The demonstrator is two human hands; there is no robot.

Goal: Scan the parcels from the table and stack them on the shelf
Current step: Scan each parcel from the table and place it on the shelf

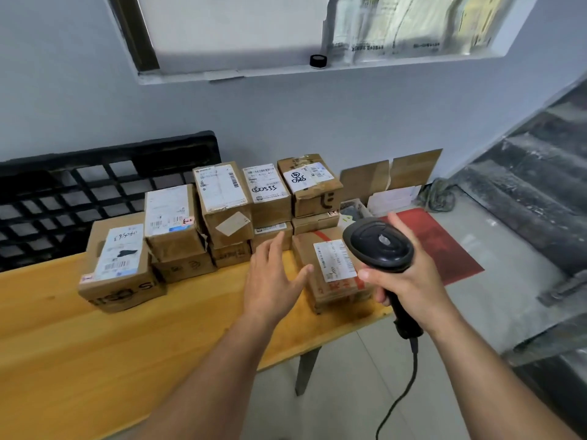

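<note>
Head camera looks down on a yellow wooden table (95, 360) set against a grey wall.

1. Parcels (222, 192): brown cardboard boxes with white labels stand along the far edge of the table, most stacked two high and touching one another. One box (119, 265) sits alone at the left end, nearer than the row.
2. Red-taped parcel (333, 260): lies at the right end of the table, near its corner, label facing up.
3. Left hand (273, 281): fingers straight and spread, palm down, holding nothing, above the table just left of the red-taped parcel. The thumb tip appears to meet that parcel's left edge; blur prevents confirmation.
4. Right hand (409, 281): fingers wrapped round the handle of a black barcode scanner (381, 244), whose head sits over the right side of the red-taped parcel. Its cable (406, 392) hangs down toward the floor.
5. Surroundings: a black plastic grid pallet (63, 198) leans on the wall at far left; a red mat (444, 246) lies on the floor right of the table.
</note>
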